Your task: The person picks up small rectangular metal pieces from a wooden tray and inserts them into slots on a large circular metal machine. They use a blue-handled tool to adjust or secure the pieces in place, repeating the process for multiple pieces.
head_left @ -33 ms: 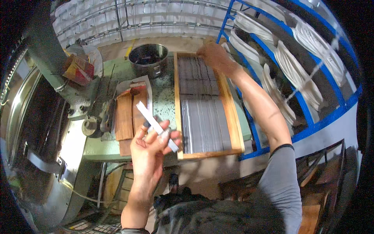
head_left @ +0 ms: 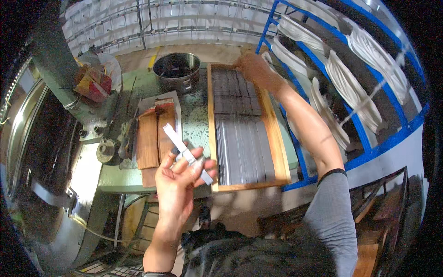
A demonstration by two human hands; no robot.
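Observation:
My left hand (head_left: 180,177) is closed on a flat, light metal strip (head_left: 171,135), pinched between thumb and fingers and slanting across them. A second piece may lie under it; I cannot tell. This hand hovers over the front edge of the green table, left of a shallow wooden tray (head_left: 280,166). Thin grey metal strips (head_left: 244,152) stand packed in rows inside the tray, the far rows darker. My right hand (head_left: 260,71) reaches to the tray's far right corner. Its fingers are dark and smeared, so what they touch cannot be made out.
A round steel pot (head_left: 177,76) stands behind the tray's left side. Brown wooden blocks (head_left: 148,141) lie on paper on the green table (head_left: 196,111). A machine (head_left: 64,69) with a heavy arm fills the left. A blue rack (head_left: 369,150) with white bundles borders the right.
The whole scene sits slightly lower in the picture. Both hands keep nearly the same pose, and the strip stays in my left hand.

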